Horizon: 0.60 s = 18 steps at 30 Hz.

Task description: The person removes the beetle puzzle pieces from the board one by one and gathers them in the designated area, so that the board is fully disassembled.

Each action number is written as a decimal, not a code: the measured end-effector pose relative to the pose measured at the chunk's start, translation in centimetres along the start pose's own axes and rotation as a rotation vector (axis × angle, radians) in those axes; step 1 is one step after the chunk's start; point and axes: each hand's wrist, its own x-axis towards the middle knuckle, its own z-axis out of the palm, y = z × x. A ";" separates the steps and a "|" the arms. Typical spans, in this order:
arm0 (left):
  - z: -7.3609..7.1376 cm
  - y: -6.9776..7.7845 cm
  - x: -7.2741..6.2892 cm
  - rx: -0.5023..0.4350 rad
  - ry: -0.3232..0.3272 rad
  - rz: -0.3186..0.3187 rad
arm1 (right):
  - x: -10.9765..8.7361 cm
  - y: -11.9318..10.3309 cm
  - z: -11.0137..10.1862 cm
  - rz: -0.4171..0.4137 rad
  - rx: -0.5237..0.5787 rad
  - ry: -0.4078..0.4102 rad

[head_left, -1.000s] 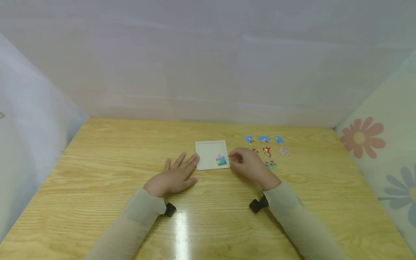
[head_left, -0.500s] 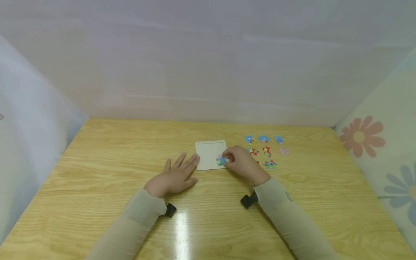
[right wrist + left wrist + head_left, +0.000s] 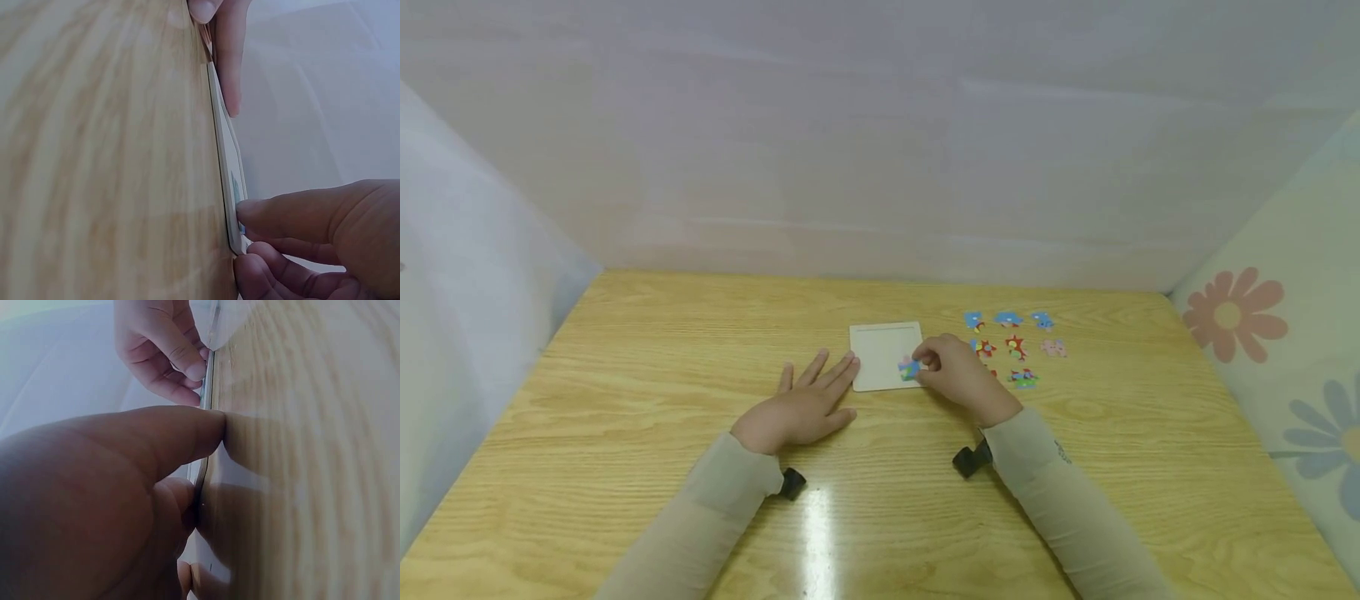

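A square, pale puzzle tray (image 3: pixel 876 346) lies on the wooden table. In its lower right corner sits one puzzle piece (image 3: pixel 908 369), blue, green and pink. My left hand (image 3: pixel 797 414) lies with fingers spread, its fingertips touching the tray's left edge. My right hand (image 3: pixel 958 377) pinches at the right side of that piece with curled thumb and index finger, partly covering it. In the right wrist view the thumb (image 3: pixel 253 214) touches the piece inside the tray, while other fingers curl beside the tray's edge.
Several loose puzzle pieces lie right of the tray in rough rows, among them a blue one (image 3: pixel 1008 319), a red one (image 3: pixel 1016 347) and a pink one (image 3: pixel 1054 348). The right hand hides part of this group. A pale cloth wall (image 3: pixel 880 167) rises behind the table.
My right hand has moved left from beside the tray onto its right side, and its thumb and index finger have come to the piece. My left hand has stayed in place.
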 end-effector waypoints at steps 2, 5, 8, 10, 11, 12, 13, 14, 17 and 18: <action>0.0 0.0 0.0 -0.005 0.001 0.001 | 0.0 0.1 0.0 0.002 0.003 0.000; 0.0 0.0 0.0 -0.009 0.002 0.002 | 0.1 0.1 0.0 0.011 -0.001 -0.001; 0.0 0.0 0.0 -0.017 0.004 0.005 | 0.1 0.1 0.0 0.016 -0.012 0.001; 0.0 0.0 0.0 -0.018 0.005 0.003 | 0.1 0.1 0.0 0.020 -0.015 0.004; 0.1 0.0 0.0 -0.016 0.006 0.004 | 0.1 0.0 0.0 0.020 -0.015 0.005; 0.1 0.0 0.0 -0.014 0.006 0.005 | 0.1 0.0 0.0 0.019 -0.015 0.006; 0.1 0.0 0.0 -0.010 0.007 0.004 | 0.0 0.0 0.0 0.015 -0.015 0.006; 0.1 0.0 0.0 -0.002 0.006 0.001 | 0.0 0.0 0.0 0.017 -0.014 0.007; 0.2 -0.1 0.1 0.002 0.008 0.005 | 0.0 -0.1 0.0 0.027 -0.002 0.010; 0.2 -0.1 0.1 0.001 0.008 0.005 | -0.1 -0.1 0.0 0.028 0.001 0.010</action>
